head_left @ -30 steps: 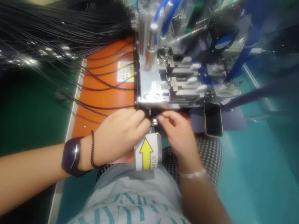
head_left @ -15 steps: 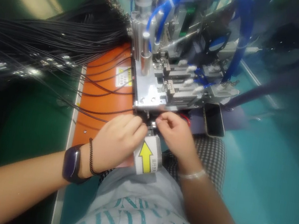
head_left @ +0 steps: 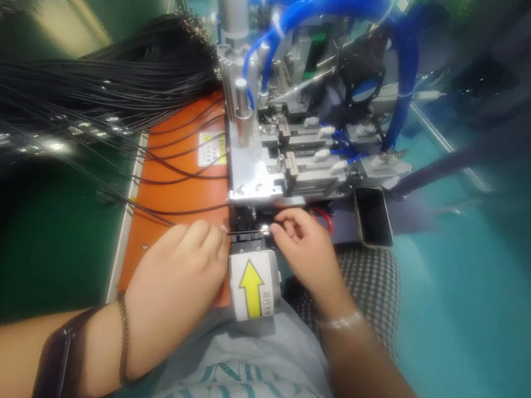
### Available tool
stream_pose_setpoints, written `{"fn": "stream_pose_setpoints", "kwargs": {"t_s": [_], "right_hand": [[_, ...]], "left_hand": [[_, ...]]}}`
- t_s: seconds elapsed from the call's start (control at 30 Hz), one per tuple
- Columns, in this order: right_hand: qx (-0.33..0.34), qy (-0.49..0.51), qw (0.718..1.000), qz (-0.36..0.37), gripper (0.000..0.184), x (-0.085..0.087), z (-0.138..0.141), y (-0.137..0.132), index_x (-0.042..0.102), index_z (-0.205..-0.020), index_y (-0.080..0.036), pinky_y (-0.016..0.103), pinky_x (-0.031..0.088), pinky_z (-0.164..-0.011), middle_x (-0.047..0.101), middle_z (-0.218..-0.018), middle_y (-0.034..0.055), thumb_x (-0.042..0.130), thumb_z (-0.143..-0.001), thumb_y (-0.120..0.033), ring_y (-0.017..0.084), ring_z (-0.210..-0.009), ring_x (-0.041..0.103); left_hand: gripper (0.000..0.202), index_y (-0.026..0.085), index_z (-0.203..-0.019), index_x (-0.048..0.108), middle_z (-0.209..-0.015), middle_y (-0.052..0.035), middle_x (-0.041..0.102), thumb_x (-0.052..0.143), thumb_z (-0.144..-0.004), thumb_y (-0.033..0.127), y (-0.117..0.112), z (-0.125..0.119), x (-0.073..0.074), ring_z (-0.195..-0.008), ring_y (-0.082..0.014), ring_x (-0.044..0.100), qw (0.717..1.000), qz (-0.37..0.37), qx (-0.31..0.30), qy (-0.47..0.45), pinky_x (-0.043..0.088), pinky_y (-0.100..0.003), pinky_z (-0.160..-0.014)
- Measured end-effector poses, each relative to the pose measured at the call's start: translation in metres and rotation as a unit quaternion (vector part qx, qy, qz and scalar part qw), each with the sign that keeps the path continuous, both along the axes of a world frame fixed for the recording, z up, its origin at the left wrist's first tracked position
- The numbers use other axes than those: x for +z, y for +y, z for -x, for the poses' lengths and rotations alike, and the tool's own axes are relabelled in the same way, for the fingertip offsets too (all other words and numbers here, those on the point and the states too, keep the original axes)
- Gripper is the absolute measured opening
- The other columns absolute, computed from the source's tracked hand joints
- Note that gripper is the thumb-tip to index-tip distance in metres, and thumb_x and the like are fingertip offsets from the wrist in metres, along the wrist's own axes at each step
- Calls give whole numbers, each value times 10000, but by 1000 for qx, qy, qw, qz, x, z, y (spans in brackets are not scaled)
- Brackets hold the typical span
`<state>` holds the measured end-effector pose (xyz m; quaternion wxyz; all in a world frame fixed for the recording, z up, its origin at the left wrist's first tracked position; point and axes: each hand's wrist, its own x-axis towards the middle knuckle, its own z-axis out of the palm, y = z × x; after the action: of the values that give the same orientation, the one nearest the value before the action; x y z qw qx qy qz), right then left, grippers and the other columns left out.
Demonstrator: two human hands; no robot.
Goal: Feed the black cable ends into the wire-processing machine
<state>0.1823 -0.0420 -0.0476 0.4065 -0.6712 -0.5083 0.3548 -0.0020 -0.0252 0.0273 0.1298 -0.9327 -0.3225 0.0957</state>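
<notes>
Layout here's pretty simple: the wire bundle (head_left: 112,86) comes in from the upper left and lies across a flat plate (head_left: 166,264). The pneumatic fixture (head_left: 294,143) sits right of that, a phone (head_left: 373,216) just beyond its lower right corner, and the arrow-label block (head_left: 251,285) below it, between the left hand (head_left: 173,285) and right hand (head_left: 309,255).

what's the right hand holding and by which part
The right hand pinches a black cable near its metal tip, between the fingertips.

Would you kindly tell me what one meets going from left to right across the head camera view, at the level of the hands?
Green bench surface, orange panel, left hand, white label with a yellow arrow, right hand, checked fabric, teal floor.
</notes>
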Motion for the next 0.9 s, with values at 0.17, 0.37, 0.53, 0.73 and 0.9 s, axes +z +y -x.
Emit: {"fn": "stream_pose_setpoints", "kwargs": {"t_s": [0.17,0.37,0.53,0.73,0.9], "right_hand": [[76,-80,987,-119,99,3,-6,-6,647,-893,-207,245,433,-738,586,-863,5,571,-849,-161,134,-820,552],[88,-69,987,-111,126,-5,-3,-4,609,-811,-193,258,433,-783,582,-865,8,520,-891,-155,138,-855,556],[67,-66,992,-85,113,-5,-9,-10,626,-961,-206,280,452,-781,592,-932,28,560,-872,-227,159,-874,564],[88,-86,992,35,176,-16,-58,-35,647,-853,-217,312,455,-736,622,-904,44,514,-875,-331,194,-838,578],[192,-36,962,190,189,-65,-83,-57,642,-914,-215,282,441,-676,623,-813,11,556,-820,-355,171,-731,568]], "left_hand": [[475,21,-1166,595,-841,-136,629,419,-726,2,-8,-2,-4,-730,-246,542,999,1,25,36,477,-364,-625],[562,-2,-1257,522,-1000,-178,655,433,-703,-7,-5,-2,-7,-820,-263,581,997,37,44,44,514,-364,-670],[545,5,-1268,510,-978,-169,660,425,-730,1,-1,-1,-6,-808,-255,590,994,66,56,60,523,-367,-674],[499,33,-1237,539,-986,-166,655,436,-750,17,1,-2,-2,-829,-259,600,990,95,57,90,524,-376,-696],[527,39,-1271,506,-1027,-164,653,450,-748,29,5,-3,-1,-877,-268,603,983,128,76,108,518,-384,-738]]}}
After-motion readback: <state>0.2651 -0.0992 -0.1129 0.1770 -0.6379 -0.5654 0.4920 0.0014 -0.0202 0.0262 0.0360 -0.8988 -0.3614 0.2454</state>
